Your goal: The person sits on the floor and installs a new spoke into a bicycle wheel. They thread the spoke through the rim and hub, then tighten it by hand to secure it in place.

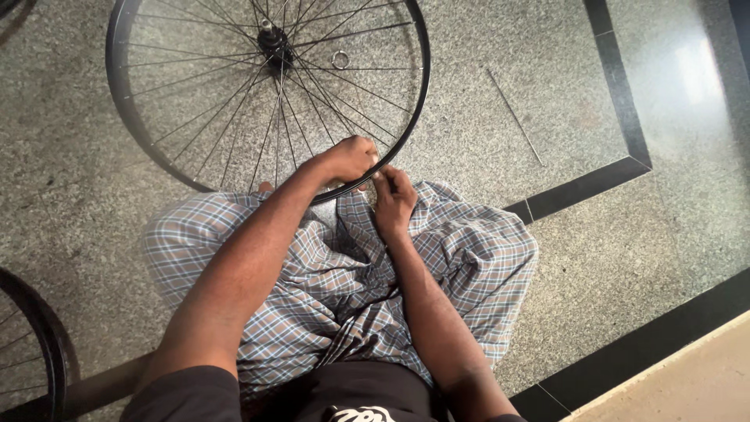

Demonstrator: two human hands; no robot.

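A: Head view, only one we've got. What could go wrong for you here?

B: Your left hand (349, 159) is curled shut over the near edge of the black spoked metal bicycle wheel rim (137, 133), and your right hand (393, 194) pinches at the same spot, fingertips together on sth too small to make out, prob. a spoke end or nipple. I'd judge a slip there could drop the small part into the folds of the blue checked cloth (469, 258) across your lap. Hard to find again.

A: And the wheel?

B: It lies flat on the grey speckled stone floor (70, 203), near edge up against your knees, so it's tilted a bit. If your left grip eases off, the rim may slide away, imo.

A: How does it look?

B: Thin silver spokes fan from a dark hub (274, 41). No tyre. A small metal ring (341, 59) sits among the spokes by the hub. One loose thin metal spoke (516, 117) lies well apart on the floor, to the right. Part of another black wheel (39, 344) shows at the left edge.
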